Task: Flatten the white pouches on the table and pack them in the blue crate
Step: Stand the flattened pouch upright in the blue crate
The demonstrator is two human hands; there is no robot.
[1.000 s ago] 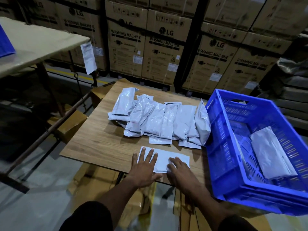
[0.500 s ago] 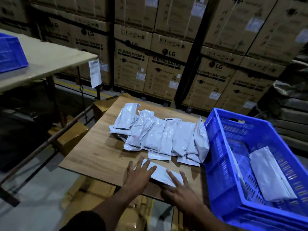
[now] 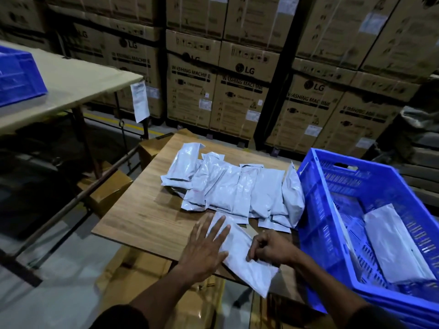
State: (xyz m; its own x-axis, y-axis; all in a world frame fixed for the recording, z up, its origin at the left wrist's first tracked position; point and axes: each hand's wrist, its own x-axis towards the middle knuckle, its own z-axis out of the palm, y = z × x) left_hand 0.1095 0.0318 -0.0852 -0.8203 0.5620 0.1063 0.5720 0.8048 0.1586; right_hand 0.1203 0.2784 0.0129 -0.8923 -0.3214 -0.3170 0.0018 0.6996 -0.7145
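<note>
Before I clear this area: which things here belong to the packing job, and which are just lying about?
Job: pouch under the hands, left hand, right hand, pouch pile, blue crate, pouch in crate, table.
Lying about: washing-machine boxes, second crate, hanging paper.

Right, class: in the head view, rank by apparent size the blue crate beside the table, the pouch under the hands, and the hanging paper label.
1. blue crate
2. pouch under the hands
3. hanging paper label, though it hangs farther away, so its true size is unsure.

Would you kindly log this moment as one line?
left hand flat on pouch | right hand pinching it | blue crate holds pouches
</note>
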